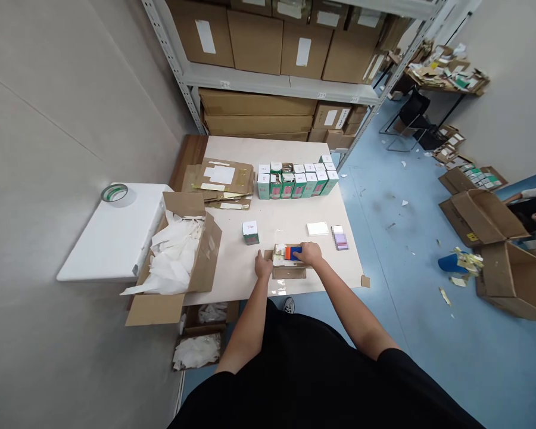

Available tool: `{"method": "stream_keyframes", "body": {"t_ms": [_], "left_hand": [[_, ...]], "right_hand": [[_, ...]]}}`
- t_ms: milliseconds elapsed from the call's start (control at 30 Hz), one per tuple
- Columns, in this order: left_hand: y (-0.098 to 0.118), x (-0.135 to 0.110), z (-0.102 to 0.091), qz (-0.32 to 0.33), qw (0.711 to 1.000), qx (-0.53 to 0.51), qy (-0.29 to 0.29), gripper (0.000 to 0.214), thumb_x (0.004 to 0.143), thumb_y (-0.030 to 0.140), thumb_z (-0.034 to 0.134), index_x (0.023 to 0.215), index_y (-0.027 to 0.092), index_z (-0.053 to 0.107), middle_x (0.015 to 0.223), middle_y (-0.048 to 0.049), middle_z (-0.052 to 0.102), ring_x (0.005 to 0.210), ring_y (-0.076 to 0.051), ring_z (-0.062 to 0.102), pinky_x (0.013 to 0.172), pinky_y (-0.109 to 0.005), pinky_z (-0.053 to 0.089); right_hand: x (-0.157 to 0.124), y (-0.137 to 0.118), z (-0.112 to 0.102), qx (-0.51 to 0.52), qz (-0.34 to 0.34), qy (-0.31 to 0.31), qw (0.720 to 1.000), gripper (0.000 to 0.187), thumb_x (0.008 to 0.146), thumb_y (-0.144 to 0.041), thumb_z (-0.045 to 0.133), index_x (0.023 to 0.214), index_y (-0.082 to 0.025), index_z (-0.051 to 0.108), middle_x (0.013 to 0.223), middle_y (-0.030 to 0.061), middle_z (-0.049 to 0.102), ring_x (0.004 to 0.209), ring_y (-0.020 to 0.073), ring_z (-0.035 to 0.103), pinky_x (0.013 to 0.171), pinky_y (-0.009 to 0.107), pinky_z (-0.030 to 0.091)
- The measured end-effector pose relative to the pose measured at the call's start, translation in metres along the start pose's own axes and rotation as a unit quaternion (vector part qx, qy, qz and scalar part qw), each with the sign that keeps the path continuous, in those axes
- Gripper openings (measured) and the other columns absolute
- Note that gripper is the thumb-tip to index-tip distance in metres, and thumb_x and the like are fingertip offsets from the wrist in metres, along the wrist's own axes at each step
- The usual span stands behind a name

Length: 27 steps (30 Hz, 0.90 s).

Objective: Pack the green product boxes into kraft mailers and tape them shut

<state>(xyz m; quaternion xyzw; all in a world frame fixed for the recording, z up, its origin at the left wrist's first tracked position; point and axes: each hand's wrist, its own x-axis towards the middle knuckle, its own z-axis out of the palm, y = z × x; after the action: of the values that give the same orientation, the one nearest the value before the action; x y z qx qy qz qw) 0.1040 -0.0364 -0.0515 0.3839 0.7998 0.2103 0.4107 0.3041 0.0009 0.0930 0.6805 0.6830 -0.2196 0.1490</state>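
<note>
A small brown cardboard box (pixel 288 271) sits near the front edge of the pale table (pixel 277 208). My left hand (pixel 263 264) rests against the box's left side, fingers closed on its edge. My right hand (pixel 309 252) is on top of the box, gripping an orange and blue tool (pixel 292 252), which looks like a tape dispenser. A single small green-and-white box (pixel 251 232) stands just left of and beyond the brown box.
Rows of green-and-white boxes (pixel 297 179) stand at the table's far side beside flattened cardboard (pixel 218 182). White cards (pixel 317 229) and purple cards (pixel 340 238) lie right. An open carton of white padding (pixel 178 256) sits left, tape roll (pixel 114 192) on a white stand. Shelving holds cartons; more boxes litter the floor.
</note>
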Motion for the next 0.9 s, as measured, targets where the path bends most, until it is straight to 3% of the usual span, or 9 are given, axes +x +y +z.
{"method": "stream_keyframes", "body": {"t_ms": [67,133,200,267,367,533,733,900], "left_hand": [[0.006,-0.001,-0.014,0.122,0.988,0.085,-0.033,0.082,0.087,0.028,0.066,0.162,0.024,0.035,0.165,-0.0094,0.041,0.146,-0.027,0.046,0.113,-0.034,0.044],[0.017,0.001,-0.027,0.237,0.949,0.18,-0.108,0.091,0.08,0.03,0.074,0.162,0.032,0.034,0.171,-0.0045,0.028,0.149,-0.03,0.041,0.113,-0.036,0.043],[0.031,0.006,-0.033,0.292,0.899,0.266,-0.189,0.113,0.069,0.033,0.085,0.165,0.037,0.025,0.175,-0.0025,0.01,0.149,-0.035,0.04,0.109,-0.038,0.047],[0.046,0.013,-0.033,0.303,0.86,0.327,-0.249,0.132,0.058,0.032,0.091,0.166,0.039,0.014,0.176,-0.0026,0.001,0.145,-0.037,0.044,0.102,-0.038,0.051],[0.061,0.022,-0.027,0.292,0.836,0.371,-0.281,0.139,0.053,0.03,0.093,0.166,0.039,0.014,0.175,-0.0043,0.011,0.142,-0.036,0.05,0.103,-0.038,0.051],[0.063,0.026,-0.022,0.297,0.833,0.387,-0.26,0.126,0.054,0.034,0.093,0.163,0.035,0.028,0.171,-0.0069,0.027,0.14,-0.036,0.052,0.108,-0.04,0.047],[0.061,0.023,-0.025,0.288,0.83,0.402,-0.256,0.121,0.058,0.036,0.093,0.162,0.037,0.029,0.172,-0.0063,0.026,0.133,-0.036,0.058,0.106,-0.04,0.049],[0.059,0.022,-0.025,0.272,0.839,0.401,-0.248,0.12,0.059,0.035,0.093,0.161,0.039,0.03,0.172,-0.005,0.025,0.13,-0.035,0.061,0.104,-0.039,0.05]], "right_hand": [[0.002,0.002,-0.001,0.021,-0.004,0.001,1.0,0.042,0.092,-0.05,0.064,0.122,-0.021,0.072,0.111,0.0114,0.077,0.104,0.0263,0.071,0.084,0.03,0.049],[0.004,0.004,-0.002,0.041,-0.005,0.002,0.999,0.043,0.09,-0.047,0.066,0.126,-0.023,0.07,0.114,0.0102,0.077,0.106,0.0259,0.071,0.081,0.029,0.049],[0.005,0.007,-0.003,0.05,-0.007,-0.003,0.999,0.044,0.087,-0.048,0.07,0.123,-0.023,0.072,0.116,0.0101,0.077,0.106,0.0258,0.071,0.08,0.028,0.05],[0.007,0.01,-0.002,0.05,-0.01,-0.01,0.999,0.044,0.083,-0.049,0.076,0.119,-0.022,0.074,0.117,0.0103,0.076,0.107,0.0257,0.07,0.08,0.027,0.05],[0.01,0.015,0.002,0.052,-0.003,-0.019,0.998,0.045,0.08,-0.052,0.08,0.112,-0.021,0.076,0.116,0.011,0.076,0.106,0.0254,0.071,0.079,0.027,0.05],[0.015,0.018,0.011,0.065,0.038,-0.03,0.997,0.053,0.076,-0.058,0.081,0.11,-0.018,0.076,0.114,0.0129,0.076,0.099,0.0246,0.072,0.073,0.026,0.05],[0.014,0.021,0.016,0.033,0.014,-0.006,0.999,0.059,0.08,-0.069,0.071,0.109,-0.017,0.077,0.108,0.0145,0.078,0.101,0.0274,0.072,0.083,0.031,0.05],[0.016,0.034,0.012,0.06,0.021,-0.03,0.998,0.061,0.075,-0.074,0.073,0.101,-0.019,0.078,0.105,0.0129,0.078,0.099,0.0271,0.073,0.076,0.029,0.05]]}}
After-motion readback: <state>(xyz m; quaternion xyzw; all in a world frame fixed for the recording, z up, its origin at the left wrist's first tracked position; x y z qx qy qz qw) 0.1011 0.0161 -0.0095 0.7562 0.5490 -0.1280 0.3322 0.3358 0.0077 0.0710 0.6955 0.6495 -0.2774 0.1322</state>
